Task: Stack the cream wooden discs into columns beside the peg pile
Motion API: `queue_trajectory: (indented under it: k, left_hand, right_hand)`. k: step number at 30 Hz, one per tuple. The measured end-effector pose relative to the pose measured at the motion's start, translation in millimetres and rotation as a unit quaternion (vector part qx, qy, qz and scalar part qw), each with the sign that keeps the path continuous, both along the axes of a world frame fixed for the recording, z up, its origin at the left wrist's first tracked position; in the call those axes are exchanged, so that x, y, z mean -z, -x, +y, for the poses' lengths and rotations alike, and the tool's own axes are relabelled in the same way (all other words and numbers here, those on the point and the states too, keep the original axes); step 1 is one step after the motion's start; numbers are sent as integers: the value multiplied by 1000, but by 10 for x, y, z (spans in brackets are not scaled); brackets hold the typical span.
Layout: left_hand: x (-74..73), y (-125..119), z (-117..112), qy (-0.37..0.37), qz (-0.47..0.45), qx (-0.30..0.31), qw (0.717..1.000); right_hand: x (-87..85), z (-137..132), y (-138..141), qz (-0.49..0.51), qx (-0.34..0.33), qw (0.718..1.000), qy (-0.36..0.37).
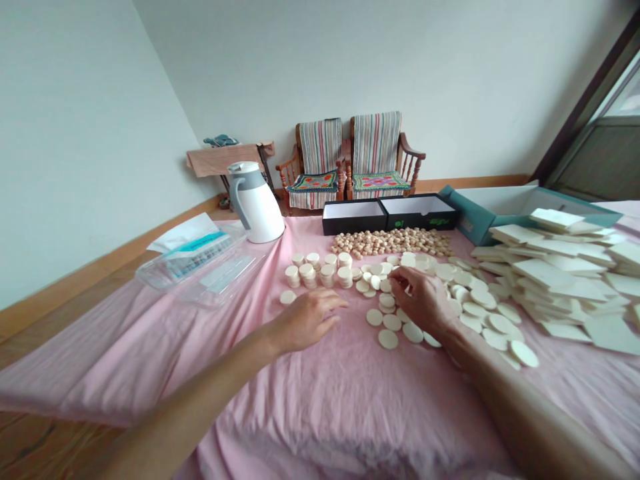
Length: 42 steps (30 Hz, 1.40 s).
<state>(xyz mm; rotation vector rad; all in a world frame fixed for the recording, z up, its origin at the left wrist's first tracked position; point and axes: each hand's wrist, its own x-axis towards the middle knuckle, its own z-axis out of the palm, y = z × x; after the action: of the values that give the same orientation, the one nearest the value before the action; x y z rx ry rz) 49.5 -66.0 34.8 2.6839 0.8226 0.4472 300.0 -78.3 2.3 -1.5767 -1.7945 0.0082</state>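
Note:
My left hand [313, 319] hovers over the cloth just in front of several short stacks of pale round discs [327, 272]. Its fingers are stretched forward, apart from the thumb, with nothing in them. One single disc [287, 297] lies left of that hand. My right hand [423, 297] reaches into a loose spread of the same round discs [480, 300], palm down. Its fingers are curled together at the left side of the spread; whatever is between the fingertips is hidden. Several flat discs [392, 323] lie between the two hands.
Behind the discs lies a heap of small wooden beads [390, 241], backed by black open boxes [355, 219]. Square pale boards [565, 273] pile up at right by a teal box [480, 223]. A white jug [260, 210] and clear plastic case [190, 263] stand left on the pink cloth [310, 407].

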Motion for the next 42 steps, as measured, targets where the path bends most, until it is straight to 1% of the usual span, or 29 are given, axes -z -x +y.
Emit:
queue_trajectory:
  k: [2, 4, 6, 9, 12, 14, 16, 19, 21, 23, 25, 27, 30, 33, 37, 39, 40, 42]
  left_hand:
    - [78, -216, -31, 1, -6, 37, 999]
    - [141, -399, -45, 2, -12, 44, 999]
    - [183, -534, -46, 1, -16, 34, 999]
    - [210, -630, -37, 3, -16, 19, 1000]
    - [191, -594, -38, 8, -15, 13, 1000]
    - [145, -489, -45, 4, -21, -1, 1000]
    - [77, -315, -42, -5, -30, -31, 999]
    - [-33, 51, 15, -19, -43, -103, 994]
    - [-80, 316, 91, -22, -48, -156, 986]
    - [-93, 547, 175, -19, -38, -207, 977]
    - [-80, 706, 240, -26, -23, -232, 972]
    - [-56, 784, 270, -31, -13, -241, 970]
    - [-32, 793, 266, -27, -12, -239, 971]
    - [-40, 756, 240, -22, -19, -235, 971]
    - [-74, 616, 164, -29, -56, -220, 974]
    - [-80, 458, 91, -12, -66, -187, 980]
    - [-78, 355, 47, 4, -63, -159, 985]
    - [-65, 118, -48, 31, -37, -74, 996]
  right_hand:
    - [11, 5, -6, -1, -3, 1000, 3]
    - [24, 16, -14, -2, -10, 1000, 5]
    - [35, 27, -22, 0, -15, 1000, 4]
    - [44, 33, -25, 1, -18, 1000, 2]
    - [38, 20, -17, -5, -13, 1000, 5]
    - [25, 5, -10, -5, -7, 1000, 8]
    - [6, -8, -5, -2, -3, 1000, 11]
    - [-17, -17, 0, -2, 0, 1000, 13]
    - [-21, -14, 2, -3, 2, 1000, 10]
    - [-18, -8, 1, -4, -1, 1000, 7]
    - [-14, 0, -1, -6, -9, 1000, 8]
    - [-13, 5, -3, -8, -15, 1000, 10]
    - [-21, 5, -5, -9, -15, 1000, 14]
    - [-29, 1, -4, -6, -12, 1000, 16]
    - [-35, 4, -4, -2, -6, 1000, 10]
    - [-36, 7, -5, -4, -3, 1000, 6]
    - [-34, 8, -7, -6, -3, 1000, 4]
    - [-25, 9, -13, -8, -3, 1000, 2]
